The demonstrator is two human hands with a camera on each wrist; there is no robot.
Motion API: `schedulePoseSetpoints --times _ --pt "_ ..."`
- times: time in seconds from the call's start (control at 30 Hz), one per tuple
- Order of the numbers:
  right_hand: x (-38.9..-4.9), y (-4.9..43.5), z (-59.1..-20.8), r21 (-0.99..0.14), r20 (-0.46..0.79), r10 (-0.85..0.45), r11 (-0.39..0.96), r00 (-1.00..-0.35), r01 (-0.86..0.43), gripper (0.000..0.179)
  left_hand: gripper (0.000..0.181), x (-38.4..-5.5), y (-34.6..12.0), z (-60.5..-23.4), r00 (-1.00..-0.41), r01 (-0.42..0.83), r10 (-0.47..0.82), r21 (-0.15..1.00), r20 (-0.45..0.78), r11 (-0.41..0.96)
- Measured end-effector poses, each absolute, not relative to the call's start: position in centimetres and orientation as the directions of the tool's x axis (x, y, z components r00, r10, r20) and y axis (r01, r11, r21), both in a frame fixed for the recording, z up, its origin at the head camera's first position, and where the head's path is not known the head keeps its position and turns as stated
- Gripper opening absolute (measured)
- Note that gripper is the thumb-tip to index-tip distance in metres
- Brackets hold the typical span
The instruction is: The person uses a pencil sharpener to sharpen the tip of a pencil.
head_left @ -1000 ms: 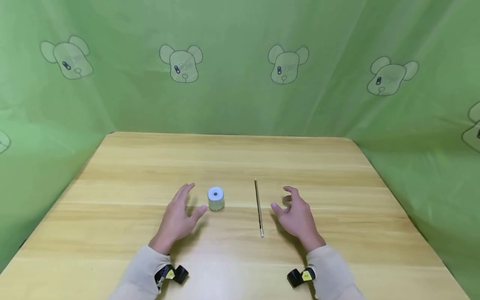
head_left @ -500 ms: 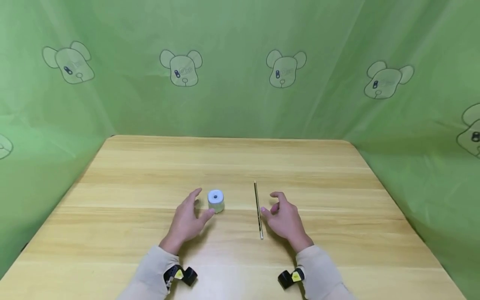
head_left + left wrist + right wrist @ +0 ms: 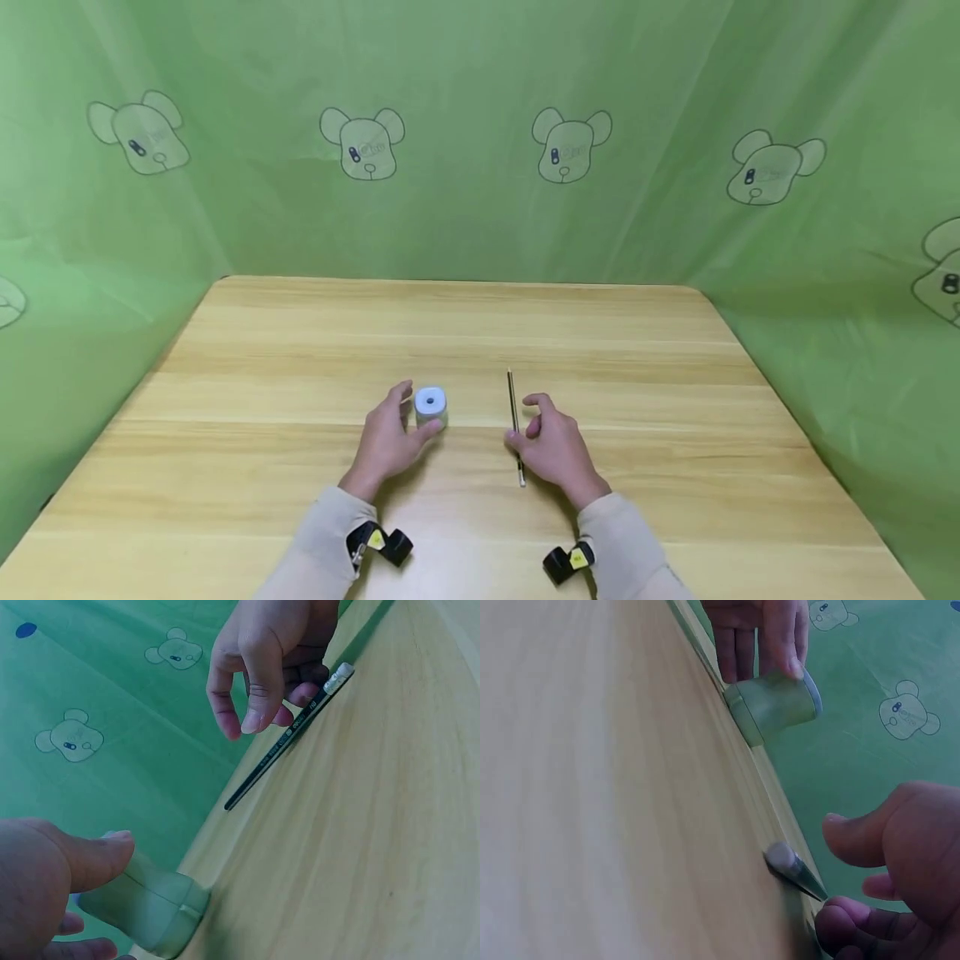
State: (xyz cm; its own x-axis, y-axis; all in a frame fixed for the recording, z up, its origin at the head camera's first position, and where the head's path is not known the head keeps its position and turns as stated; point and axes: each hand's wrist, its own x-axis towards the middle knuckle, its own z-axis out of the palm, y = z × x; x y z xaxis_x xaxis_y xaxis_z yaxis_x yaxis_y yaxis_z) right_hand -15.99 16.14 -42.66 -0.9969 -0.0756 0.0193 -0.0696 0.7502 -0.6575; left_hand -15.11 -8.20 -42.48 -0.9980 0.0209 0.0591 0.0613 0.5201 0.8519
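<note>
Head view: wood-grain tabletop (image 3: 465, 333) w/ 2 items, small green container (image 3: 431, 409) & dark pencil (image 3: 514, 417). Container stands upright, to L of pencil, well apart from it; its lid (image 3: 431, 392) is pale bluish-white, rounded sq. shape, w/ small dark hole in ctr. Pencil lies flat, roughly lengthwise to the person, point at far end, white tip (image 3: 345, 669) at near end; L wrist view shows lettering along the barrel.

L hand (image 3: 390, 442) is right at the container: thumb across its near side, fingers round to the L, slack, not clenched. Head view shows a gap btwn index finger & container, so no firm grasp; can't tell if thumb touches. R wrist view has that thumb by the lid rim.

R hand (image 3: 558, 450) is at the pencil, mostly to R of it, thumb crossing above the barrel in head view, fingers loosely bent. Nothing grasped; L wrist view puts fingertips just beside the barrel, contact unclear.

Arms: beige sleeves (image 3: 630, 542), each w/ a black wrist device (image 3: 558, 566) bearing a yellow label. Behind tabletop & both sides: green backdrop (image 3: 465, 225), creased, printed w/ cartoon animal heads (image 3: 572, 154), round ears, 1 dark mark each. Light glare on tabletop btwn forearms; soft shadows under both hands.
</note>
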Motion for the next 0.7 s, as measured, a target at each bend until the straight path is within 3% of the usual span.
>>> schedulePoseSetpoints --times 0.47,0.7 --pt "-15.66 16.14 -42.71 -0.604 0.033 -0.119 0.789 -0.992 -0.115 0.049 0.070 -15.52 -8.06 -42.76 -0.992 0.110 0.020 0.806 0.121 0.581" --pt "-15.05 15.96 -42.47 -0.543 -0.067 -0.133 0.836 -0.989 -0.076 0.039 0.056 -15.27 -7.78 -43.28 -0.988 0.123 0.001 0.796 0.152 0.593"
